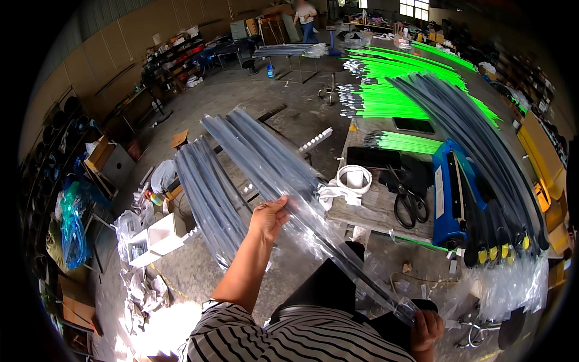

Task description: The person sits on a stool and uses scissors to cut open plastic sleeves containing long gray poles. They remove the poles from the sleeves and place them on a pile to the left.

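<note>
The left hand (269,218) grips the middle of a long clear plastic sleeve (283,181) holding dark rods; the right hand (426,330) closes around its near end — both just left of the wooden worktable (374,208). On that table lie black scissors (410,202), a tape roll (354,178) and a blue heat sealer (449,196).

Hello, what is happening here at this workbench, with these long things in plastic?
A person in a striped shirt holds one long dark rod in a clear plastic sleeve. The left hand grips it near the middle, and the right hand holds its near end. More sleeved rods lie stacked at the left. On the workbench are scissors, a blue heat sealer, bright green rods and a pile of dark rods.
</note>
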A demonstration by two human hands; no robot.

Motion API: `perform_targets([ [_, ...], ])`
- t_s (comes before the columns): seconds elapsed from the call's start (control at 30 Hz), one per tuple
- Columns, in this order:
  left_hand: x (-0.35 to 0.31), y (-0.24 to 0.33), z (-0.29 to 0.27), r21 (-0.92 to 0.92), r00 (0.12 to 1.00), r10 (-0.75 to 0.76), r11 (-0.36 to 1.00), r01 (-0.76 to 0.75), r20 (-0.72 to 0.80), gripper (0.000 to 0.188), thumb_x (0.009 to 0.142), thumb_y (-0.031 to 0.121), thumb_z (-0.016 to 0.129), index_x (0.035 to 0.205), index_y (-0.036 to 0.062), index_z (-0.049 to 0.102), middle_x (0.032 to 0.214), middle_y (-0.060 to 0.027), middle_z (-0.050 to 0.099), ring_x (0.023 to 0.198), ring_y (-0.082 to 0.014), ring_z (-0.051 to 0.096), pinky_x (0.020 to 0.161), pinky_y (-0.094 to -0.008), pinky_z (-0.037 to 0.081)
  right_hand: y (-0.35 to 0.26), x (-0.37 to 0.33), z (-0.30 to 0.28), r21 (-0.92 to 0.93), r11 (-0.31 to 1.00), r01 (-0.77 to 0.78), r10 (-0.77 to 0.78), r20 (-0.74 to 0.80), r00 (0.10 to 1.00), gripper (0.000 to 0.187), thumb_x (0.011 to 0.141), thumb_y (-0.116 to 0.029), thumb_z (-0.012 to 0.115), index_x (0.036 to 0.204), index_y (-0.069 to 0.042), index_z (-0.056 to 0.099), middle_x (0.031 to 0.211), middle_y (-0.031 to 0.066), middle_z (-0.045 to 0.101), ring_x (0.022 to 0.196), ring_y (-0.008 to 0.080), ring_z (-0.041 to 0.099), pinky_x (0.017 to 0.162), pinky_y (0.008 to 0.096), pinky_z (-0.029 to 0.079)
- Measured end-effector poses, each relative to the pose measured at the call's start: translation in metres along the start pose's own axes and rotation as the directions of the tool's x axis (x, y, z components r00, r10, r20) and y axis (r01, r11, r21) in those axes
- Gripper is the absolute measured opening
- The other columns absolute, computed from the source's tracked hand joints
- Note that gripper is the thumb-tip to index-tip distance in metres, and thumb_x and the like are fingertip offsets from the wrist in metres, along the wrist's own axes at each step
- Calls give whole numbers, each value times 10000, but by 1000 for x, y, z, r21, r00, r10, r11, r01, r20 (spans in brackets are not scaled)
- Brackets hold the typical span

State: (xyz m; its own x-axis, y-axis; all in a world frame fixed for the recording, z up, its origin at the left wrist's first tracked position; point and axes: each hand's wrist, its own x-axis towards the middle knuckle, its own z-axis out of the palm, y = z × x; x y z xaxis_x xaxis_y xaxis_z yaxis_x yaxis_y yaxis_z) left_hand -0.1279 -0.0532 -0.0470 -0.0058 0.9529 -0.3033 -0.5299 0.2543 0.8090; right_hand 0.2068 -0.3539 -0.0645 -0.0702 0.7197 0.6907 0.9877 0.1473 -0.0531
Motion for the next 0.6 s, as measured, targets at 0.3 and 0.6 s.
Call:
perform_targets([
  [0.3,-38,-22,20,82,975,-109,992,95,192,62,801,55,545,777,-1,539,891,-168,603,778,-233,609,637,-313,504,2,10,17,-2,1000,-24,24,-76,997,200,625,-52,613,806,-138,607,777,-5,565,698,180,552,563,292,408],
  [0.6,-43,-1,39,28,979,18,999,-24,203,138,834,74,475,877,-44,533,888,-178,599,760,-229,609,604,-276,503,10,47,0,179,969,-172,162,71,984,458,579,-146,667,1014,-90,534,959,71,546,856,246,528,759,379,407],
])
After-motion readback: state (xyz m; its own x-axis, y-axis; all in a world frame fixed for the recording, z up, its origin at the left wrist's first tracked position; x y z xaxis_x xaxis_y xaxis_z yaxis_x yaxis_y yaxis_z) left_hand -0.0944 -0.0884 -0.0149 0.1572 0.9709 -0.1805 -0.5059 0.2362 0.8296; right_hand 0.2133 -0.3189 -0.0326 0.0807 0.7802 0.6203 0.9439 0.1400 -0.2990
